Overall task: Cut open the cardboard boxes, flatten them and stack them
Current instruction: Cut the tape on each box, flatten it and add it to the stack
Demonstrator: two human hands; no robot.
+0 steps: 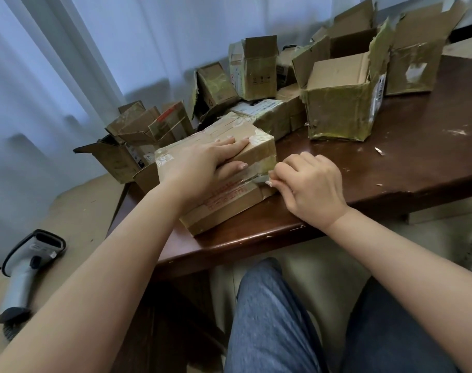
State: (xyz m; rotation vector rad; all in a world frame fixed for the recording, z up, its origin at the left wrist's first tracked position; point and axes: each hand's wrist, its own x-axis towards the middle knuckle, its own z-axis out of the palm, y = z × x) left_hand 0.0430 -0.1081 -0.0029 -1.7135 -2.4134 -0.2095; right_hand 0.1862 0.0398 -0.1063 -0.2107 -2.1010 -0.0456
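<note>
A taped, closed cardboard box (224,203) lies at the near edge of the dark wooden table (407,168). My left hand (205,160) rests flat on its top, fingers straight, thumb over the near side. My right hand (310,181) is curled at the box's right end and grips a small blade (259,179) that meets the clear tape on the box's side. Most of the blade is hidden under my fingers.
Several opened and taped boxes crowd the back of the table, the biggest an open one (342,103) at right. More boxes (138,135) sit at the table's left end. A barcode scanner (28,267) lies on a lower surface at left. My knees are under the table edge.
</note>
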